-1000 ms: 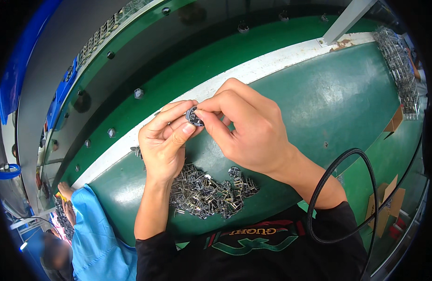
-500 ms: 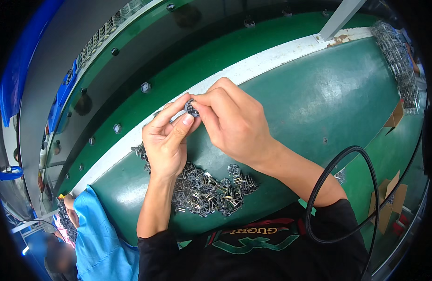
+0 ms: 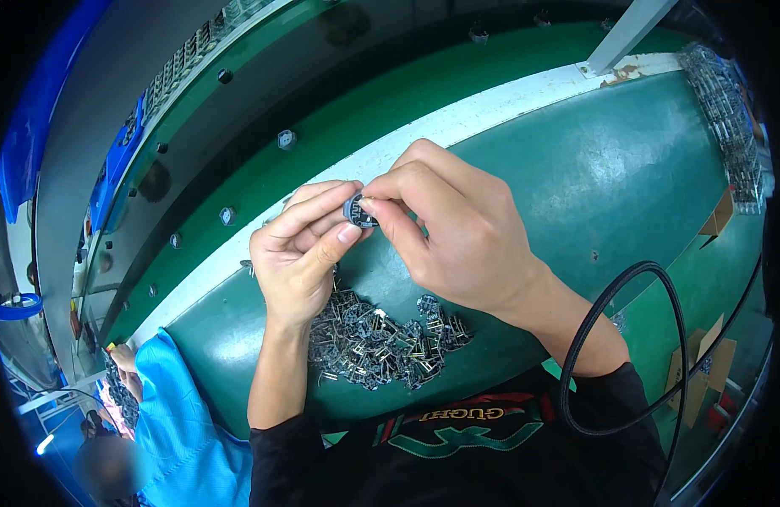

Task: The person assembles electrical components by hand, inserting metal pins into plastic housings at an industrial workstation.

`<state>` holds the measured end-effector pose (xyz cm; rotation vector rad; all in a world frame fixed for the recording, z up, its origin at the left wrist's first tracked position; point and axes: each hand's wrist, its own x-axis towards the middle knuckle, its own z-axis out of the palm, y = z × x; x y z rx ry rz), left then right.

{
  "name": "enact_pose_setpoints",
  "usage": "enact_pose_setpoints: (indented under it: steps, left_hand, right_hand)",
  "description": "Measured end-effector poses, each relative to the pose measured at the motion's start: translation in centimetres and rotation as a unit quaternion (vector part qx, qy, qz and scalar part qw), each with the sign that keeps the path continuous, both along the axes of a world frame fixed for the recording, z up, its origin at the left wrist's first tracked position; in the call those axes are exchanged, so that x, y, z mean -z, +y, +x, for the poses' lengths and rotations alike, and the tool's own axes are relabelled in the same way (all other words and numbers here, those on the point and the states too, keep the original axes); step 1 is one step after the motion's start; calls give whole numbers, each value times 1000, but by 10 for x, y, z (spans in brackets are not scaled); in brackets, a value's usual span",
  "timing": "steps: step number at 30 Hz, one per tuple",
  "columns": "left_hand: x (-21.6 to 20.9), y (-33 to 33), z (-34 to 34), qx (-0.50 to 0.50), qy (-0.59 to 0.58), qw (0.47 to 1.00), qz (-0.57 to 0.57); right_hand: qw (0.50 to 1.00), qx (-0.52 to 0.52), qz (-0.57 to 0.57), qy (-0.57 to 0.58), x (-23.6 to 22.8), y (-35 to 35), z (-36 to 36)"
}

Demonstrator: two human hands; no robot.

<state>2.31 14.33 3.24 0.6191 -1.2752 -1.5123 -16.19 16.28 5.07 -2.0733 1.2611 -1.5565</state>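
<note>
Pinched between the thumb and fingers of my left hand [image 3: 298,253] is a small round grey plastic housing [image 3: 358,212] with a dark circuit board in it. My right hand [image 3: 462,228] is closed as well, its thumb and forefinger pinching at the housing's upper right edge. Whether those fingertips also grip a tinier piece is hidden. Below the hands, on the green work table [image 3: 576,194], lies a heap of small circuit boards with metal pins [image 3: 381,342]. My left wrist covers part of that heap.
Past the white rail [image 3: 466,112], a green conveyor belt [image 3: 364,114] carries spaced-out grey housings [image 3: 287,139]. A black cable [image 3: 567,372] loops by my right arm. Stacked metal-pinned parts [image 3: 719,127] stand far right, near an open cardboard box [image 3: 711,363]. A person in a blue sleeve [image 3: 183,422] sits at left.
My right hand has shifted a little to the right. The housing in my fingers is tilted so that more of its board shows. Housings on the belt appear farther right and up.
</note>
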Motion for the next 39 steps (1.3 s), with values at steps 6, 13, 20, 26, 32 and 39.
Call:
enact_pose_setpoints:
  steps: [6,13,20,26,32,39]
  left_hand:
    - [2,2,4,2,-15,1000,14]
    - [-1,-20,-5,-111,-172,974,100]
    - [16,-129,-31,-164,-483,848,-147]
    - [54,-177,-46,-151,-604,751,-219]
    - [19,-170,-21,-200,-552,784,-201]
    - [27,-157,20,-63,-619,761,-182]
  right_hand:
    - [1000,8,-18,9,6,1,5]
    - [997,-48,58,-17,21,-9,-4]
    - [851,-289,289,330,24,24,-29]
    - [877,-330,228,265,41,32,-28]
    - [893,-328,278,132,40,13,-42]
    - [895,-264,346,-94,31,-6,-48]
